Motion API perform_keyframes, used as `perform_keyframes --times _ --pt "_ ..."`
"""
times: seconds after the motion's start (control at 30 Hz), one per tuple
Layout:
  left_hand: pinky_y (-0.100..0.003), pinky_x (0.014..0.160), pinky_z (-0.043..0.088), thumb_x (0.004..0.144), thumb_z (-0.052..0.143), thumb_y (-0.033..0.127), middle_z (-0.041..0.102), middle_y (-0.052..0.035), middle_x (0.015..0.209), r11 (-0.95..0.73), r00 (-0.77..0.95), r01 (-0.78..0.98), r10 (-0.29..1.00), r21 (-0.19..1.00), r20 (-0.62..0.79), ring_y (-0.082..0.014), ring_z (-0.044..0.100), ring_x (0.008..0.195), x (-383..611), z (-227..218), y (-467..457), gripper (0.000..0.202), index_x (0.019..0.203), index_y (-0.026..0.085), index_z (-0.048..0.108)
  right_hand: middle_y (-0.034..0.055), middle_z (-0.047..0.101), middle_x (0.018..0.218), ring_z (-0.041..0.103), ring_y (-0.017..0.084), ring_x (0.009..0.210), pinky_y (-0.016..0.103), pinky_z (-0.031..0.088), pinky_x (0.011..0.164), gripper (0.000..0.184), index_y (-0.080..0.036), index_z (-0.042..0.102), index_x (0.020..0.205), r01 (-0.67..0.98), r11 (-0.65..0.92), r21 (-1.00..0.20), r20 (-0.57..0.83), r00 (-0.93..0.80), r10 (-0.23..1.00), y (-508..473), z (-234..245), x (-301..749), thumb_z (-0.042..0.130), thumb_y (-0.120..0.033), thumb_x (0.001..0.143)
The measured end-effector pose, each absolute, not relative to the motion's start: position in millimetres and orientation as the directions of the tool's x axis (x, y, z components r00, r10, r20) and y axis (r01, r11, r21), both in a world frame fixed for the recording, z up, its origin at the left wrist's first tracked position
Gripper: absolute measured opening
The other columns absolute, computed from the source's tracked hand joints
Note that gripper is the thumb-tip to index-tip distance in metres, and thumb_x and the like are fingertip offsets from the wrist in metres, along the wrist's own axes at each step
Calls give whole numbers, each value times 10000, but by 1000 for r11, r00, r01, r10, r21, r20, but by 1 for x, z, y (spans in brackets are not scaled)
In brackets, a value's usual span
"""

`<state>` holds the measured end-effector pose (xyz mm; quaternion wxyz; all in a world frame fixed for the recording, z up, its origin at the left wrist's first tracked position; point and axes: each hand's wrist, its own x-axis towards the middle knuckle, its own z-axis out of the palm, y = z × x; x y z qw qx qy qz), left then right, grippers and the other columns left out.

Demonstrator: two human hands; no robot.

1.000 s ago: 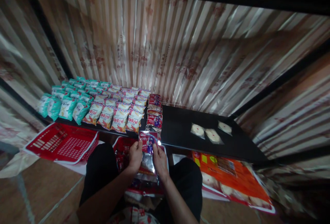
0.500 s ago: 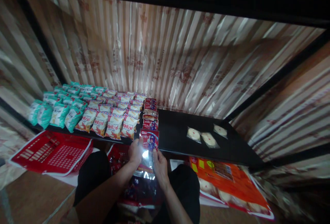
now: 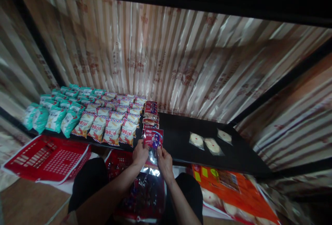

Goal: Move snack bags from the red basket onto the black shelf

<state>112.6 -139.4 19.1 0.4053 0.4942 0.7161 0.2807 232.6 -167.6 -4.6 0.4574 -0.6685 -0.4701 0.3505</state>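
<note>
My left hand (image 3: 140, 154) and my right hand (image 3: 165, 162) both grip one red snack packet (image 3: 153, 140) with a clear lower half. They hold it at the front edge of a black shelf (image 3: 181, 138), just in front of a column of the same red packets (image 3: 150, 112). Left of that column lie rows of red-and-white striped snack bags (image 3: 114, 121) and, further left, teal snack bags (image 3: 57, 111). A larger bag of dark packets (image 3: 145, 194) rests on my lap below my hands.
Three clear-wrapped round cakes (image 3: 210, 142) lie on the right of the shelf. A red plastic basket (image 3: 46, 156) sits on the floor at the left, another red basket (image 3: 116, 161) by my knee, and an orange bag (image 3: 230, 190) at the right. Striped curtain backs the shelf.
My hands have carried the red packet up and forward from over my lap to the shelf's front edge, next to the red column. The view has shifted a little.
</note>
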Motion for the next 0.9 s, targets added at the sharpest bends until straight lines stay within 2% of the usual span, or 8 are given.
perform_keyframes --times 0.13,0.27,0.43,0.57,0.8,0.9 --pt "-264 804 430 877 417 248 661 -88 1079 321 -197 492 947 809 -256 -181 625 957 117 25 -134 363 1229 169 453 -1 540 517 448 131 498 239 337 498 537 -168 572 607 352 -124 -928 -2 326 945 -148 -1 237 405 -657 750" --pt "-283 875 417 900 381 261 607 -131 1187 261 -182 511 964 819 -194 -194 588 1056 121 27 -126 431 1307 118 379 -1 547 536 474 137 511 240 350 517 488 -179 555 624 362 -116 -925 0 306 952 -129 1 241 404 -619 771" --pt "-270 925 398 851 430 168 556 -129 1256 194 -195 549 976 813 -101 -193 543 1131 126 29 -114 456 1305 129 404 8 562 552 503 150 527 241 353 525 449 -190 541 622 404 -91 -910 36 297 954 -105 4 242 394 -583 782" --pt "-292 897 421 831 440 147 567 -135 1197 172 -173 599 981 782 -84 -214 565 1077 128 34 -105 440 1270 128 460 14 574 570 522 160 529 249 364 537 410 -198 531 647 464 -71 -883 81 301 950 -87 8 243 379 -548 797" --pt "-296 931 421 808 448 122 569 -112 1179 83 -197 613 979 786 50 -202 528 1119 134 29 -85 378 1170 154 551 75 669 751 604 197 666 274 418 629 411 -155 626 914 548 -84 -832 110 311 944 -57 12 246 387 -477 822" --pt "-320 984 390 803 436 113 565 -126 1191 71 -218 634 972 770 89 -215 503 1150 137 26 -74 383 1164 132 563 96 685 829 628 202 713 279 442 667 451 -129 605 1078 548 -79 -833 118 315 942 -44 13 246 409 -447 825"
